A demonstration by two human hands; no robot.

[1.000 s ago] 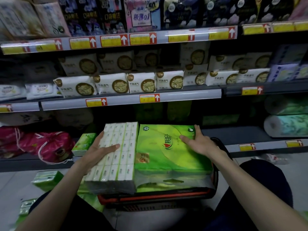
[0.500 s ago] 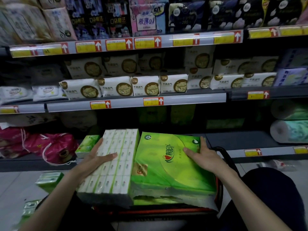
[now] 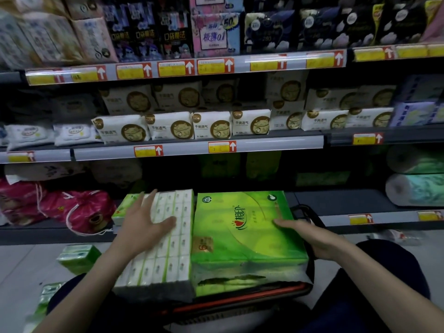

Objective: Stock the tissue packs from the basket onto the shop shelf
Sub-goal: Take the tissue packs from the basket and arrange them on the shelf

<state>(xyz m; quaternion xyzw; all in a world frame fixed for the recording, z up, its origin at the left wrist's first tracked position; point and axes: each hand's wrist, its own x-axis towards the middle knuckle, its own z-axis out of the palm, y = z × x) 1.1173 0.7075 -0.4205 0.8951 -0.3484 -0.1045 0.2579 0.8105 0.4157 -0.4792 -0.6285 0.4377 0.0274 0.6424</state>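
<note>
A large green tissue pack (image 3: 242, 234) lies on top of the red-rimmed basket (image 3: 240, 299) in front of me. Beside it on the left lies a white multi-pack of pocket tissues (image 3: 173, 251). My left hand (image 3: 144, 224) rests flat on the white pack's left part, with the fingers spread and the thumb pointing right. My right hand (image 3: 310, 236) holds the green pack's right edge, thumb on top and fingers curled round the side. The dim low shelf (image 3: 336, 200) is just beyond the basket, with green packs (image 3: 262, 164) at its back.
Pink drawstring bags (image 3: 84, 210) fill the low shelf's left end and paper rolls (image 3: 418, 188) its right end. A small green pack (image 3: 122, 207) sits at the shelf edge. More green packs (image 3: 77, 258) lie on the floor at the left. White cat-logo packs (image 3: 168, 127) line the shelf above.
My left hand has moved from the white pack's side up onto its top. My right hand has slid back along the green pack to its right edge. The view has tilted slightly.
</note>
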